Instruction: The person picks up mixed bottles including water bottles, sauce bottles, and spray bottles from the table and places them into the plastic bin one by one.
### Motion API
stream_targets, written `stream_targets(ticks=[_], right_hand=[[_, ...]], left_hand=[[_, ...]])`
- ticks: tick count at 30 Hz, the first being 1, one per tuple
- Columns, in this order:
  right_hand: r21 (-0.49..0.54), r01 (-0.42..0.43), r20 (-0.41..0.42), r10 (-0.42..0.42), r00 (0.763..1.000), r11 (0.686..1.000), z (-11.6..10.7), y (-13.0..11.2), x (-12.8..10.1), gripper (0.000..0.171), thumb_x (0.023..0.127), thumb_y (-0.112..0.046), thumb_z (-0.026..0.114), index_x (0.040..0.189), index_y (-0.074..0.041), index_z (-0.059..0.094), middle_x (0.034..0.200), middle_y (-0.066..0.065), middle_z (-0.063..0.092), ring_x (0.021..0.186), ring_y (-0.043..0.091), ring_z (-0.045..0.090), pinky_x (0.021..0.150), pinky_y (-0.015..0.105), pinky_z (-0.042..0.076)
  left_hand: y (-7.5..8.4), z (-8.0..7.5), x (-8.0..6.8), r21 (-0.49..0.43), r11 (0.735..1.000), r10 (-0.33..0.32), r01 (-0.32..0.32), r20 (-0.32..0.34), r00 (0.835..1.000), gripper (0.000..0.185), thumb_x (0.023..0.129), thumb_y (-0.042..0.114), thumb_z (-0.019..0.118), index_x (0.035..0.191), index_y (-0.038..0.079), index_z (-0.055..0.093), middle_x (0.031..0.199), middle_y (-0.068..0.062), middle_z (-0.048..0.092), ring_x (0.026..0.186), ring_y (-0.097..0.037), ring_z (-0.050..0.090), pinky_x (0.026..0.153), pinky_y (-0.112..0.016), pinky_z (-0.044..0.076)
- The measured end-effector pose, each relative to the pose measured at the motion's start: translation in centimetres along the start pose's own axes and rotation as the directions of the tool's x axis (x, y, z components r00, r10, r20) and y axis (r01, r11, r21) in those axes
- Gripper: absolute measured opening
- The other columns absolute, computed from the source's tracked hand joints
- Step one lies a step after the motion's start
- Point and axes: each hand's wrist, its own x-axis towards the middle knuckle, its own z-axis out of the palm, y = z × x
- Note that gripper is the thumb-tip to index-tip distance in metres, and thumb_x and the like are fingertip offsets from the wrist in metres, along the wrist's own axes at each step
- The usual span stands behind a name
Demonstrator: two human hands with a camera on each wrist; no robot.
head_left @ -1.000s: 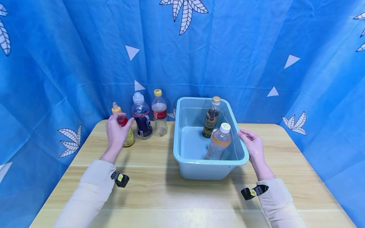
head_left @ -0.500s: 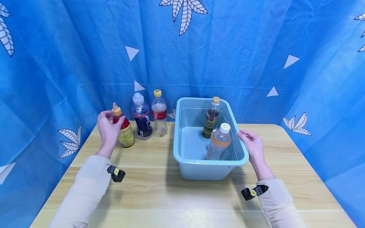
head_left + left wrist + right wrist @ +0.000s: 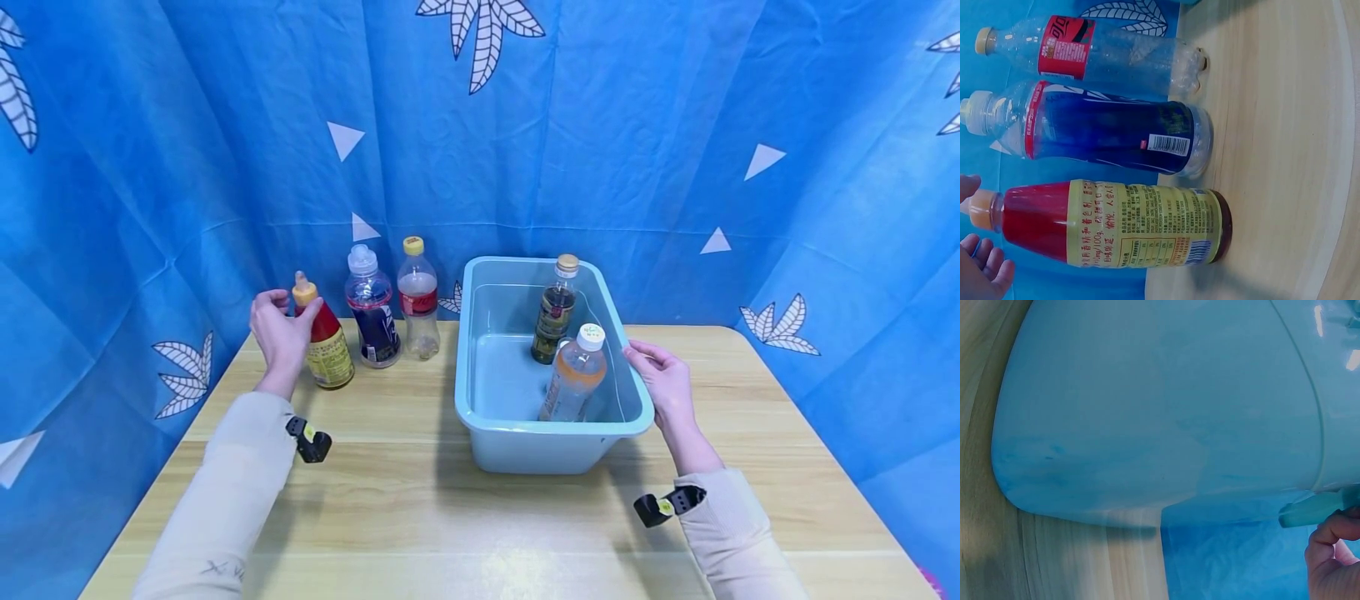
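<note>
The left hand point(image 3: 279, 333) is at the neck of the red sauce bottle point(image 3: 322, 337), its fingers point(image 3: 985, 265) loosely spread around the orange nozzle cap and barely touching, so the grip looks not yet closed. The step in hand seems to be taking hold of this bottle; the next move calls for the fingers to wrap firmly below the cap before any lift, since the neck is narrow and smooth.

The bottle stands upright on the table point(image 3: 390, 500), leftmost in a row beside a blue-labelled bottle point(image 3: 371, 312) and a clear cola bottle point(image 3: 417, 296). It has a red body and a yellow printed label.

The right hand point(image 3: 663, 383) rests against the light blue tub point(image 3: 480, 417), fingers curled at its rim.
</note>
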Motion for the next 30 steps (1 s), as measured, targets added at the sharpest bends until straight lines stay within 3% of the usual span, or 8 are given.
stream_targets(ticks=[19,30], right_hand=[[0.030,-0.015,-0.004,0.015,1.000,0.999,0.1,-0.2,0.0,0.045,0.082,-0.019,0.064,0.117,0.007,0.052,0.066,-0.012,0.061,0.061,0.002,0.059,0.057,0.018,0.049],[0.028,0.010,0.002,-0.010,1.000,1.000,0.2,0.0,0.2,0.044,0.082,-0.017,0.064,0.116,0.008,0.052,0.065,-0.012,0.061,0.060,0.002,0.059,0.056,0.018,0.049]], left_hand=[[-0.5,0.9,1.3,-0.013,0.999,-0.036,0.036,-0.004,0.999,0.053,0.079,0.032,0.065,0.117,-0.002,0.048,0.113,-0.016,0.048,0.103,-0.025,0.044,0.087,-0.033,0.040],[-0.5,0.9,1.6,-0.005,0.999,-0.050,0.050,0.010,0.999,0.050,0.079,0.034,0.064,0.115,0.000,0.054,0.107,-0.014,0.057,0.093,-0.021,0.052,0.081,-0.033,0.046]])
